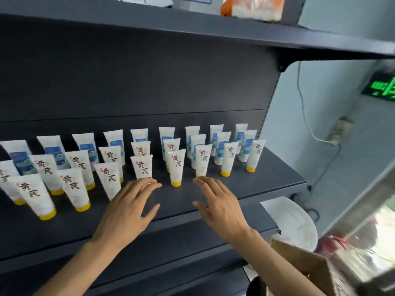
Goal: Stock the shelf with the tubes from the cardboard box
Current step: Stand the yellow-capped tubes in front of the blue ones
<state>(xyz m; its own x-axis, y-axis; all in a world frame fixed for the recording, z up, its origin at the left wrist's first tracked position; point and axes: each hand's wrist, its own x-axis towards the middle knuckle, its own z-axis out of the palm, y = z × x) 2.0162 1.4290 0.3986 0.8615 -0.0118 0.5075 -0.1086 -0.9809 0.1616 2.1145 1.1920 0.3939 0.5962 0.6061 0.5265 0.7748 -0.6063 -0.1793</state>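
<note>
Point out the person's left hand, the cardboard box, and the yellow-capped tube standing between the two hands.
left hand (126, 207): head view, on the back of the hand.
cardboard box (307, 260): head view, on its brown flap at lower right.
yellow-capped tube (177, 167): head view, on the white body above the cap.

Shop: dark metal display shelf (213, 201) stocked with rowed tubes (177, 167); green exit sign (380, 86), upper right.

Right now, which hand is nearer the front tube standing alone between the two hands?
Left, narrowly. The left hand has fingertips just left of the tube's yellow cap; the right hand has fingertips slightly farther off to its right. Neither touches the tube.
</note>
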